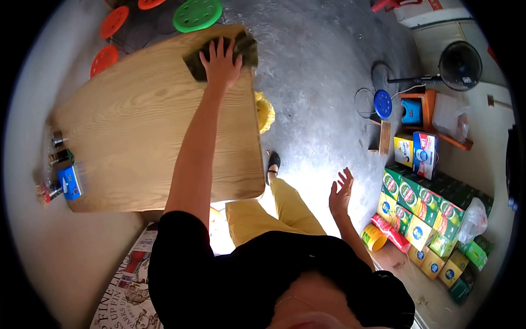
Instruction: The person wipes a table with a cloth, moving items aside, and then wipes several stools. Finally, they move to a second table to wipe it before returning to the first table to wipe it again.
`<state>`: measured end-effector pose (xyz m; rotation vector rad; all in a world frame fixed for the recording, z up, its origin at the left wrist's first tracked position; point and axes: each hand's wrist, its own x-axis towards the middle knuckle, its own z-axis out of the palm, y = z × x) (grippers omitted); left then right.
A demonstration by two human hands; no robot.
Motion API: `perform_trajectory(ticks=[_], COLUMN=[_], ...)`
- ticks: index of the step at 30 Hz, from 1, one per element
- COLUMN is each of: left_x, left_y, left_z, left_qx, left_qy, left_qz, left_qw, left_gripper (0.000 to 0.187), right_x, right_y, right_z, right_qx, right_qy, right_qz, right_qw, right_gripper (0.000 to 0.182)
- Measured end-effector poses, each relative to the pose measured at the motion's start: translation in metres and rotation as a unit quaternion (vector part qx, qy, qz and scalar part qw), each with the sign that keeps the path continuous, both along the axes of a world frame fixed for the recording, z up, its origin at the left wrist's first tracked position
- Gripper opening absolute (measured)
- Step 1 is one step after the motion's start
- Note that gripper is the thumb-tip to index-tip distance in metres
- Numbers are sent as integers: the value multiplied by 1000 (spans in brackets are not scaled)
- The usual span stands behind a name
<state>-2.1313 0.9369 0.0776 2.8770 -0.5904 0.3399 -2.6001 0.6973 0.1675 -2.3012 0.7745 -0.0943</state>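
Observation:
My left hand [222,67] lies flat on a dark green cloth [193,66], fingers spread, pressing it against the table top. The cloth is bunched and hangs partly over the far right corner of the wooden table [137,137]. Part of the cloth is hidden beneath my palm. Off the table's right side, my right hand [341,193] hangs in the air over the floor with its fingers loosely apart, holding nothing.
A green stool [197,15] and several orange stools [114,22] stand beyond the table. Beside its right edge is a yellow-lined bin [265,112]. A blue tissue pack [69,182] sits at the left end. Stacked cartons [419,233] and a fan [460,66] are at right.

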Motion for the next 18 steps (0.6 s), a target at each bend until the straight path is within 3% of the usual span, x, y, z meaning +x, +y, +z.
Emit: perform_trajectory(ticks=[6, 7, 8, 11, 15, 18], left_x=[-202, -234, -262, -339, -381, -345], left_y=[33, 43, 54, 85, 162, 235], left_z=[32, 37, 40, 40, 15, 18], left_qx=[-30, -20, -11, -4, 4, 42], left_qy=[83, 108, 133, 164, 128, 123], left_qz=[-106, -93, -80, -23, 79, 185], left_qw=[991, 990, 988, 986, 989, 974], left_gripper=[59, 60, 61, 64, 74, 92], right_x=[-10, -10, -8, 0, -6, -25], right_y=[28, 27, 29, 19, -5, -17], right_z=[1, -1, -6, 0, 2, 8], right_qx=[119, 121, 150, 181, 110, 104], right_qy=[3, 15, 28, 12, -24, -11], right_qz=[110, 137, 133, 135, 157, 118], right_qw=[987, 983, 979, 974, 981, 987], right_gripper=[53, 47, 59, 59, 56, 51])
